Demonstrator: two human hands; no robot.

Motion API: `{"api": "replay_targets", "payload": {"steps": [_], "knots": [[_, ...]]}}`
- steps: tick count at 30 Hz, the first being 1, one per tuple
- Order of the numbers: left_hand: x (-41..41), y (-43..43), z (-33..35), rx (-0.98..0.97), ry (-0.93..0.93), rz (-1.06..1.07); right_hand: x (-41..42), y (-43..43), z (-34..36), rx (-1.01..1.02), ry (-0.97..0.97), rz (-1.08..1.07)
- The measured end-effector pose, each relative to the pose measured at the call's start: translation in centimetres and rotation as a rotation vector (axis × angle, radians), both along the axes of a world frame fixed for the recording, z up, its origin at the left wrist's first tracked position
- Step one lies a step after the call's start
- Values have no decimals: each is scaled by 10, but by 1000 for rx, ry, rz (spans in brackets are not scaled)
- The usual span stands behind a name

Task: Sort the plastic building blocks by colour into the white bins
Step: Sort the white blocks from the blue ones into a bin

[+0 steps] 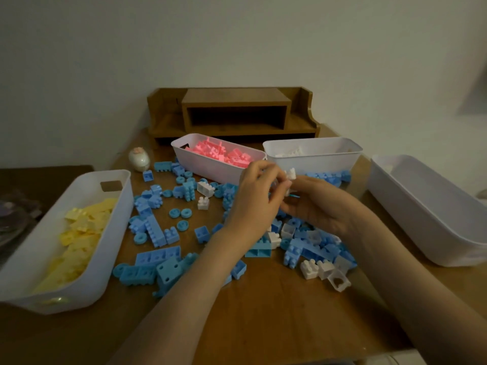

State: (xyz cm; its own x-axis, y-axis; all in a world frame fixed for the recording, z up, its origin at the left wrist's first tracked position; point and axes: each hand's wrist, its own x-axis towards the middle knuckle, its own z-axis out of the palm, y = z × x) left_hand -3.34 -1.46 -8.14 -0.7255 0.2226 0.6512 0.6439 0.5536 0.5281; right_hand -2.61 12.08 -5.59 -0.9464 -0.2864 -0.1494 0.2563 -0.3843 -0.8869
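Across the wooden counter (263, 325) loose blue blocks (158, 256) are left unsorted, while a white piece (290, 175) is pinched between the left hand (253, 196) and right hand (316, 209) just before the bin of white blocks (316, 163), seemingly to be pulled apart first.
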Motion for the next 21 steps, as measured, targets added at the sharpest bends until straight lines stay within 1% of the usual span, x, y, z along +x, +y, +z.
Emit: {"api": "replay_targets", "payload": {"steps": [2, 5, 7, 8, 9, 10, 11, 13, 14, 15, 17, 19, 21], "knots": [[-6, 3, 8, -20, -24, 14, -7, 2, 4, -42, 18, 22], [-21, 14, 27, -37, -76, -16, -24, 11, 9, -121, 37, -13], [-35, 23, 40, -40, -62, -26, -38, 18, 13, -155, 80, -45], [-43, 29, 46, -52, -43, -18, -46, 22, 15, -150, 111, -75], [-54, 34, 51, -64, -31, -7, -55, 26, 18, -93, 157, -120], [-65, 40, 54, -78, -26, 6, -65, 31, 19, 33, 214, -191], [-76, 44, 55, -95, -39, 24, -77, 37, 19, 241, 292, -295], [-97, 53, 53, -164, -95, 66, -100, 48, 17, 788, 467, -501], [-106, 55, 49, -223, -134, 82, -110, 53, 15, 1035, 536, -541], [-116, 58, 45, -301, -177, 101, -120, 59, 13, 1223, 571, -535], [-128, 60, 38, -532, -266, 149, -133, 66, 4, 1440, 557, -478], [-133, 64, 35, -730, -317, 183, -137, 69, 0, 1544, 463, -445], [-135, 70, 36, -789, -353, 170, -137, 70, -4, 1575, 476, -392]]}}
